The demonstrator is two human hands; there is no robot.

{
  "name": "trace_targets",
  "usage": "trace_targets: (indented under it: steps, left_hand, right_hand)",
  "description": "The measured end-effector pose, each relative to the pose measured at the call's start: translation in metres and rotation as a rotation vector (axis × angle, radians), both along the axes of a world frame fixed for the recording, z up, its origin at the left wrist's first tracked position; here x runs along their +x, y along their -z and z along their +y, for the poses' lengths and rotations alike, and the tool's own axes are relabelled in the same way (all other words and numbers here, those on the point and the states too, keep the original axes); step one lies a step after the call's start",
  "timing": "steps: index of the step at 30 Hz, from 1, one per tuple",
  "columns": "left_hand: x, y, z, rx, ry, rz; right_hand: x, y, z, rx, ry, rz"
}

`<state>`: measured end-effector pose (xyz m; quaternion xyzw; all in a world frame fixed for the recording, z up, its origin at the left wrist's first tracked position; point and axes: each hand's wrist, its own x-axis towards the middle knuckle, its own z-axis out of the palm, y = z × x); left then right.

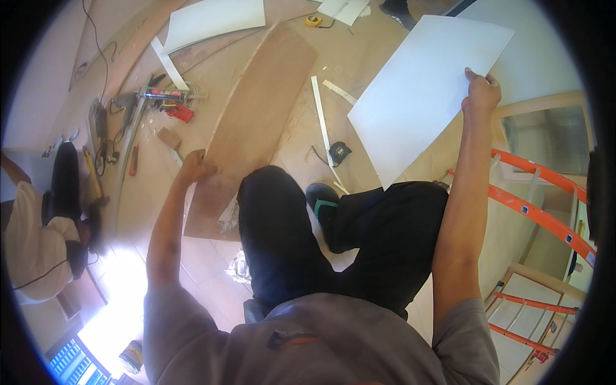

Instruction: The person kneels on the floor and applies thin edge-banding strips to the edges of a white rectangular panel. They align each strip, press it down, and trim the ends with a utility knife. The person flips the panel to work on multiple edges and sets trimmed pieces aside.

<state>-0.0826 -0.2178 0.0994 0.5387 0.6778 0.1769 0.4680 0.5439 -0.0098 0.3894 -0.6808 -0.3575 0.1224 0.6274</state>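
My right hand (481, 91) grips the right edge of a white sheet (423, 86), thumb on its face, and the sheet is tilted beside my right knee. My left hand (196, 168) is closed on the left edge of a long brown board (260, 109), which slants from beside my left knee toward the far side. Whitish residue (229, 215) marks the board's near end. Between board and sheet lie a narrow white strip (320, 119) and a black tape measure (339, 152).
At left lie a caulking gun (160, 94), a red-handled tool (133, 160) and power tools (98, 125). Another white sheet (215, 24) and a yellow tape measure (313, 21) are at the far side. An orange ladder (539, 215) stands right. Another person (38, 244) is at far left.
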Motion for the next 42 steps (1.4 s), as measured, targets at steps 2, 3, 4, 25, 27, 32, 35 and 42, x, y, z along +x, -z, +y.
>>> trace_targets:
  steps: [2,3,4,25,27,32,35,42]
  left_hand:
    - [0.064,-0.078,-0.007,0.141,-0.04,-0.002]
    - [0.082,-0.114,-0.013,0.142,-0.052,0.168]
    - [0.103,-0.142,-0.019,0.143,-0.062,0.327]
    - [0.093,-0.112,-0.045,0.206,-0.068,0.487]
    - [0.049,-0.106,-0.033,0.129,-0.001,0.439]
    - [0.0,-0.052,-0.008,-0.008,-0.21,-0.341]
    - [0.003,-0.02,-0.007,-0.035,-0.259,-0.478]
    - [-0.034,0.055,0.006,-0.203,-0.184,0.201]
  right_hand:
    - [0.006,-0.002,0.0,-0.01,-0.013,-0.019]
    - [-0.002,-0.003,0.001,-0.02,-0.031,0.001]
    - [-0.01,-0.006,0.002,-0.031,-0.049,0.01]
    - [-0.011,-0.002,0.011,0.008,-0.085,-0.002]
    - [-0.026,-0.007,0.008,-0.033,-0.068,0.006]
    - [-0.034,-0.018,-0.001,-0.02,-0.122,0.108]
    - [-0.04,-0.026,-0.006,0.004,-0.185,0.07]
    - [-0.066,-0.036,-0.012,0.02,-0.297,0.141]
